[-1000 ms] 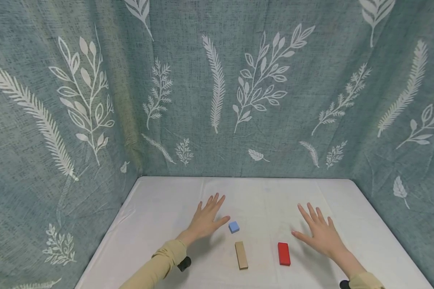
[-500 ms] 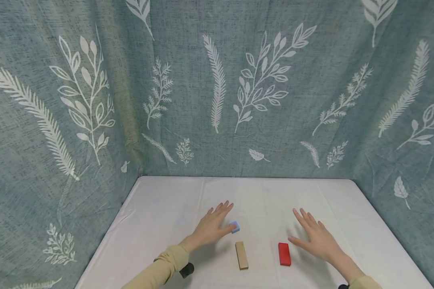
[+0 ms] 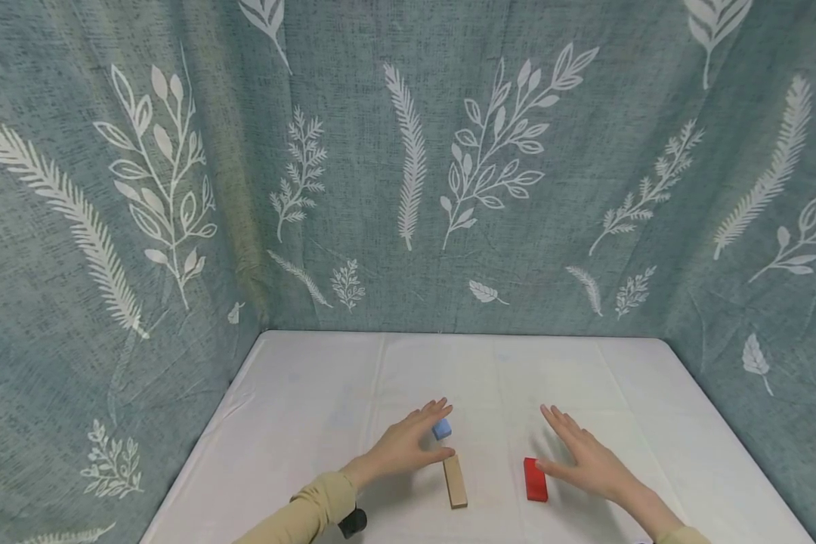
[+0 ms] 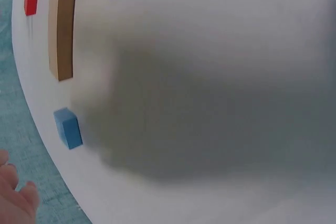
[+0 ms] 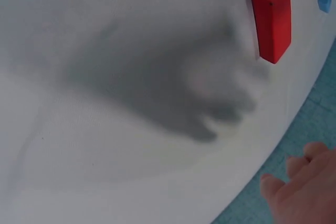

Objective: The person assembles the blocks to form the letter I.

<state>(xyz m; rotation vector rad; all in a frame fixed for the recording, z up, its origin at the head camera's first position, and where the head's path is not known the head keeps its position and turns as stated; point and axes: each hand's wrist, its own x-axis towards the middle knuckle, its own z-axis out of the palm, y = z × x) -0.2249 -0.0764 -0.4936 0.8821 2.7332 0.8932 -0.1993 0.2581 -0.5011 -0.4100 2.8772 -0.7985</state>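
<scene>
My left hand (image 3: 408, 444) hovers over the table with fingers extended and thumb spread. Below its fingers is a small blue block (image 3: 442, 429), partly covered by the hand in the head view. Its thumb tip overlaps the far end of a long tan wooden block (image 3: 455, 483). Over on the right, my right hand (image 3: 588, 461) is also held above the table, fingers straight. Its thumb reaches the upper edge of a red block (image 3: 535, 480) in the head view. In the right wrist view the red block (image 5: 273, 20) stands apart from the fingers (image 5: 299, 174). Both hands hold nothing.
A white cloth covers the table (image 3: 299, 378), and patterned green-blue curtains (image 3: 353, 189) hang behind it and at both sides. A black wrist device (image 3: 352, 523) sits under the left sleeve. Hand shadows fall on the cloth.
Both hands have moved inward and nearer to me, the left going right and the right going left. The three blocks stay where they were.
</scene>
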